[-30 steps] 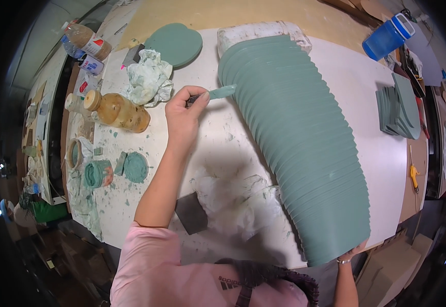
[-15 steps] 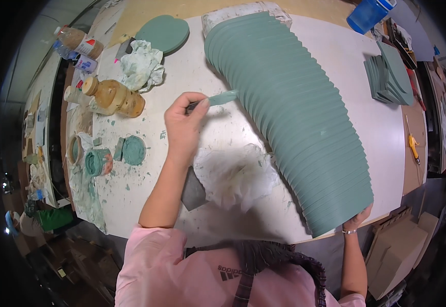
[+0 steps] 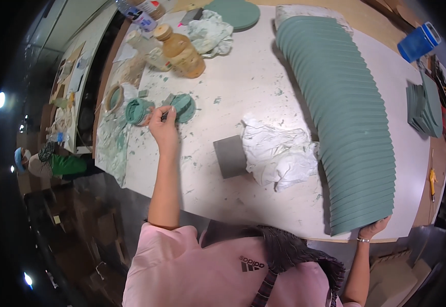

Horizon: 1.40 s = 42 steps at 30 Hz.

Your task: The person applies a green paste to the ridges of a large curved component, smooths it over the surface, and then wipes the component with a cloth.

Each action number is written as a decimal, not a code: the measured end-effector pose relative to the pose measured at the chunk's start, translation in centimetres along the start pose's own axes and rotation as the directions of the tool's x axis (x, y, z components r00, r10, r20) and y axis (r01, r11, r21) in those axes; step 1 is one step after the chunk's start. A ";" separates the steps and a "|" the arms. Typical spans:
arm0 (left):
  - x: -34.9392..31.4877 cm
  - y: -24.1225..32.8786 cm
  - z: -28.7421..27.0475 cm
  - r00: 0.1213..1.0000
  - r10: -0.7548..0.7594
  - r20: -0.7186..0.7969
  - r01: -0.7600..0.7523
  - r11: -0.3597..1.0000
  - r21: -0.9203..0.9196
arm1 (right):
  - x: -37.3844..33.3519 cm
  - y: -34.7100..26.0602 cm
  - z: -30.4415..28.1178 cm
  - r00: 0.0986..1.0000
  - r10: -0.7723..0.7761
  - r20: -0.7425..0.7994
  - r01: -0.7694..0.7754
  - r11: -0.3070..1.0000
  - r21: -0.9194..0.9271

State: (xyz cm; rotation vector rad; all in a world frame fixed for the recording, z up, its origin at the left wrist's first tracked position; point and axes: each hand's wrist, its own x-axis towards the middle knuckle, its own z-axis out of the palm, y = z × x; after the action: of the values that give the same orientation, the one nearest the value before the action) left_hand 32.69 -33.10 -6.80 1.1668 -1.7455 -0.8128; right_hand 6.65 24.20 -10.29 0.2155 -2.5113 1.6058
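Between its pinched fingers, my left hand (image 3: 164, 128) holds a small putty knife (image 3: 179, 108) with a dark handle; its green-smeared blade is over a round mound of green paste (image 3: 188, 113). A small open jar of the same paste (image 3: 137, 111) stands just left of that hand. On the right lies a long, curved, ribbed green piece (image 3: 343, 112), its many edges stepped like stacked slices. My right hand (image 3: 375, 228), a bracelet at its wrist, grips the near end of this piece from beneath; some of its fingers are hidden.
Mid-table lie a crumpled white cloth (image 3: 279, 153) and a grey square sheet (image 3: 229, 156). Bottles, one with amber liquid (image 3: 184, 53), stand far left by another crumpled cloth (image 3: 210, 33). A blue container (image 3: 418, 42), green sheets (image 3: 424, 107) and a yellow tool (image 3: 432, 183) sit right.
My left hand has drawn the putty knife away from the ribbed piece's left edge, leftward to the paste. My right hand stays at the near end. The view has shifted left.
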 end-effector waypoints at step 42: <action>-14.2 25.3 23.3 0.295 0.850 0.437 -0.783 0.477 -0.399 | 0.4 -2.7 1.7 0.998 -0.063 -0.018 0.063 0.997 -0.036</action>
State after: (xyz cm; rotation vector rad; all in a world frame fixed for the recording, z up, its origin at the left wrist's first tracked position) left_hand 4.78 -9.76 1.01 -0.2725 -2.3992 -0.5885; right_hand 6.76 21.50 -8.50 0.2709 -2.4904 1.5309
